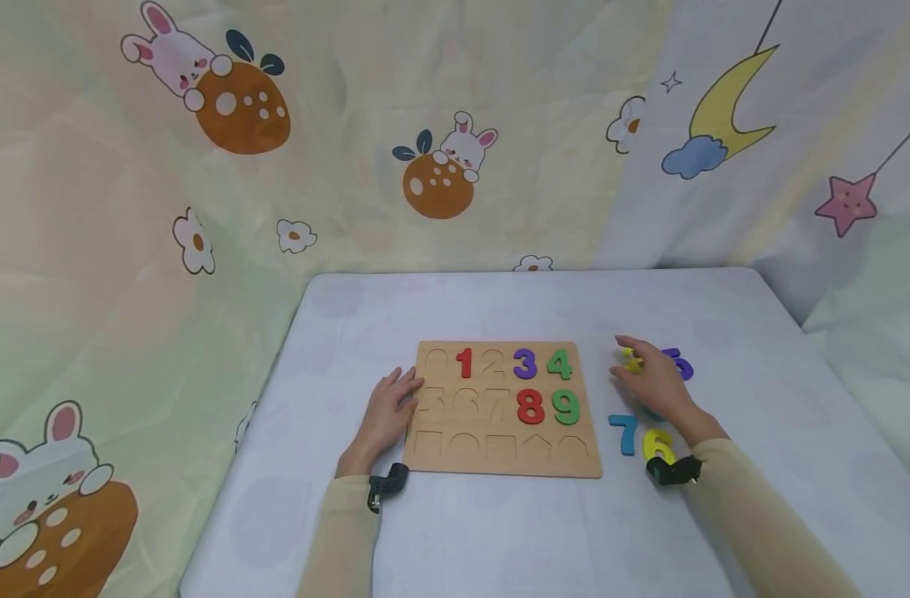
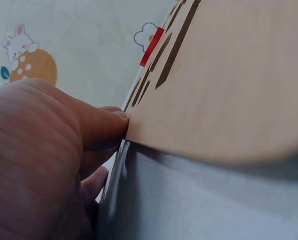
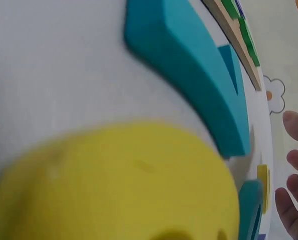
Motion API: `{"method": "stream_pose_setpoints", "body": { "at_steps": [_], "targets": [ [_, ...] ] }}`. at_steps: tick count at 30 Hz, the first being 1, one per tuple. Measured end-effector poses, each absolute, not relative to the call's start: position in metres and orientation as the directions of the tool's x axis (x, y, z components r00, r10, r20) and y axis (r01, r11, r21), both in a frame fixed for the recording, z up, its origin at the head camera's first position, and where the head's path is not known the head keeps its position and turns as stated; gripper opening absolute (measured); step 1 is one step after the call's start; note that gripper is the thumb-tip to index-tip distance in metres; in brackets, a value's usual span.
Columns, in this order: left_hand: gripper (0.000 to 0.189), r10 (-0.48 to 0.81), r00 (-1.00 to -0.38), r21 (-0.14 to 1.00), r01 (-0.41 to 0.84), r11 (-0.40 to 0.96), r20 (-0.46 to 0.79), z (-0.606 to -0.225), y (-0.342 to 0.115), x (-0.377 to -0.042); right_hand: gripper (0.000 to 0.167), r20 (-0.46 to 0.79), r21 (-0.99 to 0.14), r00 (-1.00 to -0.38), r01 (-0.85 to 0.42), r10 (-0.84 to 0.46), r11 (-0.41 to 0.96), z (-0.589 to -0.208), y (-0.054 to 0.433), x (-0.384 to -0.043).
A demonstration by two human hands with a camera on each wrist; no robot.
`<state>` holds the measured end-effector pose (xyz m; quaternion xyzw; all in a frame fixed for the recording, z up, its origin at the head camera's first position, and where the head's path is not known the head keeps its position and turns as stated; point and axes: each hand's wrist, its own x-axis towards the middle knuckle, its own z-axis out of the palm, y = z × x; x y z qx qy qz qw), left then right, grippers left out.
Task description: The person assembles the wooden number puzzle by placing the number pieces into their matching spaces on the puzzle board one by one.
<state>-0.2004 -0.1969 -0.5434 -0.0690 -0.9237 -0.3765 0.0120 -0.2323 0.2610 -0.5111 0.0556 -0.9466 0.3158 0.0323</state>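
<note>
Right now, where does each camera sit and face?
Head: worn there, facing forward and down at the tan wooden number board; beige sleeves, left hand, right hand show.
Left wrist: worn there, facing the board's edge; left hand shows.
Right wrist: worn there, facing the blue number seven; partial right hand shows.
Head and right wrist share the seven.

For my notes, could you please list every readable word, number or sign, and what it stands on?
"1": upper red board piece
"2": upper board slot
"3": purple board piece
"4": upper green board piece
"8": lower red board piece
"9": lower green board piece
"6": loose yellow piece
"7": loose blue piece
"5", probably: loose purple piece, partly hidden by right hand
Too faint: other slots. Too hidden: another yellow piece and another blue piece.
</note>
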Motion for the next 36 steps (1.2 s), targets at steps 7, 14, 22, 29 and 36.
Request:
{"method": "stream_pose_setpoints", "body": {
  "at_steps": [7,14,22,29,36],
  "targets": [
    [0.037,0.122,-0.990,0.691,0.139,0.709,0.074,-0.544,-0.198,-0.202,0.067,0.066,-0.557,-0.998,-0.056,-0.022,0.829,-0.518,0.277,-0.234],
    [0.038,0.122,-0.990,0.695,0.140,0.706,0.076,-0.543,-0.197,-0.201,0.070,0.048,-0.535,-0.999,-0.044,-0.022,0.844,-0.521,0.286,-0.233],
    [0.037,0.118,-0.991,0.699,0.129,0.704,0.064,-0.543,-0.198,-0.201,0.076,-0.039,-0.528,-0.997,-0.035,-0.066,0.848,-0.518,0.289,-0.236],
    [0.037,0.115,-0.991,0.706,0.129,0.696,0.068,-0.543,-0.197,-0.200,0.074,-0.081,-0.529,-0.995,-0.011,-0.063,0.849,-0.519,0.289,-0.240],
    [0.037,0.110,-0.992,0.702,0.125,0.701,0.067,-0.544,-0.197,-0.200,0.070,-0.038,-0.514,-0.998,-0.020,-0.046,0.858,-0.520,0.284,-0.238]
  ]
}}
